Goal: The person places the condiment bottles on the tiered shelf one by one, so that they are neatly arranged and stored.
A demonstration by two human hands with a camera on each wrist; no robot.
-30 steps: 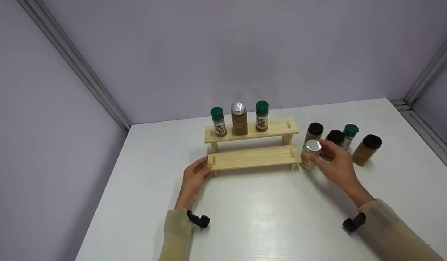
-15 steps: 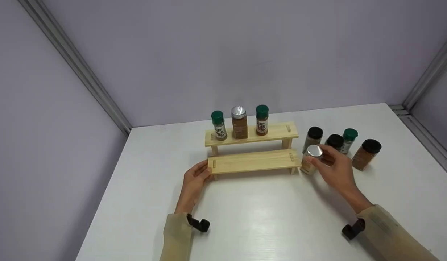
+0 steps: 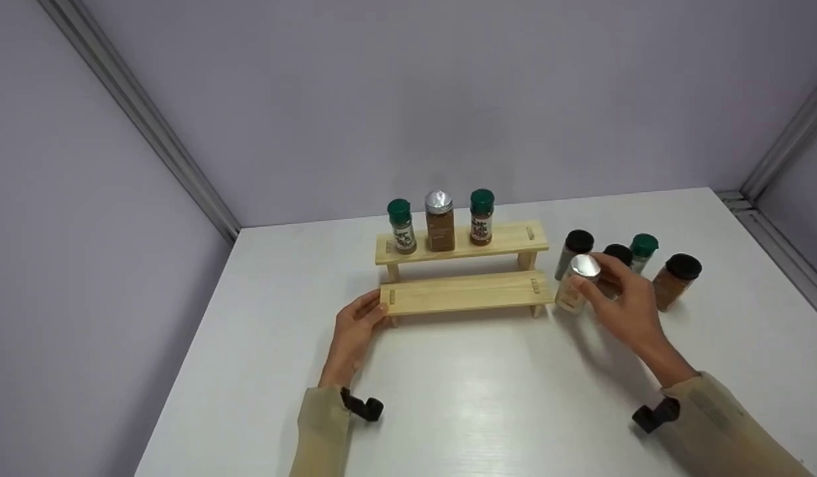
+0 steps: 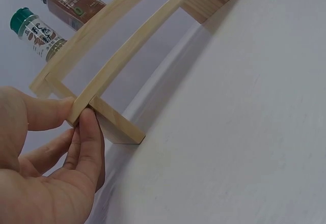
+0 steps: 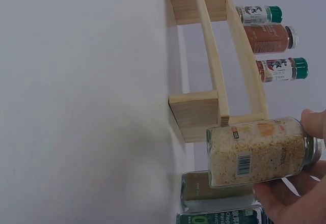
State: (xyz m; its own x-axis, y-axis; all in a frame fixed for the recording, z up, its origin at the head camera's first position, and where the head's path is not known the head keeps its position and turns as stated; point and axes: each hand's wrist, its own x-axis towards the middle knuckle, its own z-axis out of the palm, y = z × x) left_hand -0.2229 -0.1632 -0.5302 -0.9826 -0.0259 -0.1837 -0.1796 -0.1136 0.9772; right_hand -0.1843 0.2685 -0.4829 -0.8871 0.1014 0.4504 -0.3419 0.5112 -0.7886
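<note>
Pale walls (image 3: 448, 86) enclose a white table (image 3: 421, 411). The left forearm comes up from the lower edge, and the left hand (image 3: 353, 331) pinches the left end of the wooden rack (image 3: 511, 233) at its lower board (image 3: 464, 293), thumb and fingers closed on the wood. The right forearm slants in from the lower right, and the right hand (image 3: 623, 308) holds a silver-lidded jar (image 3: 576, 293) between thumb and fingers, near the lid. The jar is just beside the rack's right end, in front of a black-capped jar (image 3: 574, 250).

Seen from the right wrist, the jar shows its pale grains and a barcode (image 5: 244, 164), details the head view is too distant to give; its base is clear of the table there. The left wrist view shows digits against both sides of the board, a grip mostly hidden from above.

The held jar points lid up, its long axis close to vertical. On the upper tier, three jars (image 3: 440, 232) stand in a row, lids up too
</note>
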